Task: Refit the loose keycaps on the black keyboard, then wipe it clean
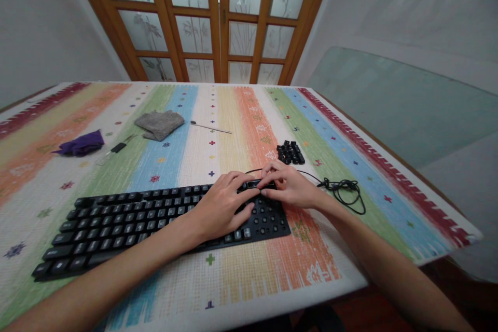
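Note:
A black keyboard (pixel 128 225) lies across the near part of the table. Several keycaps are off its right-hand number block, where bare switches (pixel 268 220) show. My left hand (pixel 220 205) rests over the right part of the keyboard, thumb and index finger apart, the index fingertip reaching the strip below the indicator panel (pixel 252 184). From the other side my right hand (pixel 290 184) bends over the same corner, its thumb and fingers drawn together near the left index fingertip. Whatever it pinches there is hidden or too small to name.
Loose black keycaps (pixel 290 152) sit in a cluster beyond my right hand. A coiled cable (pixel 344 189) lies to the right. Farther back are a grey cloth (pixel 159 124), a purple cloth (pixel 81 143), a small black-handled tool (pixel 119 148) and a thin stick brush (pixel 211 127).

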### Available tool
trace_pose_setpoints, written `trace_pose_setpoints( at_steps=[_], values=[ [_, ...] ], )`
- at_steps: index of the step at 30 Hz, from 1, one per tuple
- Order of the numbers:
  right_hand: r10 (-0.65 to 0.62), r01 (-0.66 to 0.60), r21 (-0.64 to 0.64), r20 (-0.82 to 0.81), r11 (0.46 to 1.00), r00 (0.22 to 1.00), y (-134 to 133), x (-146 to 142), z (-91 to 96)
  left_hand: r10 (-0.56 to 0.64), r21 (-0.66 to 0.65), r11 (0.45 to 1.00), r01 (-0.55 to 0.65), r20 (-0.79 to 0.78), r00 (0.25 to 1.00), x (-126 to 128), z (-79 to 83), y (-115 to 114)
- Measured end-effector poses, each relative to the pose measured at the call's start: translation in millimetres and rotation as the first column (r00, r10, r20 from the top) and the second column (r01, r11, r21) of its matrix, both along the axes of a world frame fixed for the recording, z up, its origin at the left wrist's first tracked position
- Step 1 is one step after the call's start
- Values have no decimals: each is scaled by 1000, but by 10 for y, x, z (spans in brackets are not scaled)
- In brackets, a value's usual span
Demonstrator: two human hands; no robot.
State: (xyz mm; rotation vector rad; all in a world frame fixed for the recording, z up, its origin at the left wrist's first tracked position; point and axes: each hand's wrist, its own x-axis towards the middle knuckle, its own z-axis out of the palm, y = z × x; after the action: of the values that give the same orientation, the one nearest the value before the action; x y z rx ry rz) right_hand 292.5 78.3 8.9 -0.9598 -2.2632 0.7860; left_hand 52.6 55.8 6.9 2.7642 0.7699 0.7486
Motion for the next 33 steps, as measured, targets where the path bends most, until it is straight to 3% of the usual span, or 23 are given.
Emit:
trace_pose_setpoints(
  at_steps=[8, 13, 17, 23, 33],
  values=[
    [-29, 30, -33, 16, 999, 999, 17, 4, 0, 9, 124, 992, 4, -109, 994, 12, 6, -11],
    [-33, 31, 22, 65, 999, 997, 32, 0, -16, 9, 154, 988, 18, -174, 985, 40, 14, -33],
    [-34, 28, 70, 88, 997, 996, 9, -7, 37, 2, 128, 992, 15, -134, 991, 18, 22, -36],
    [-147, 146, 119, -2, 982, 989, -7, 21, 142, 37, 116, 992, -42, 46, 998, -48, 126, -1],
    [-112, 110, 67, 20, 992, 994, -27, -25, 40, -12, 64, 998, 10, 28, 1000, -33, 121, -34]
  ],
)
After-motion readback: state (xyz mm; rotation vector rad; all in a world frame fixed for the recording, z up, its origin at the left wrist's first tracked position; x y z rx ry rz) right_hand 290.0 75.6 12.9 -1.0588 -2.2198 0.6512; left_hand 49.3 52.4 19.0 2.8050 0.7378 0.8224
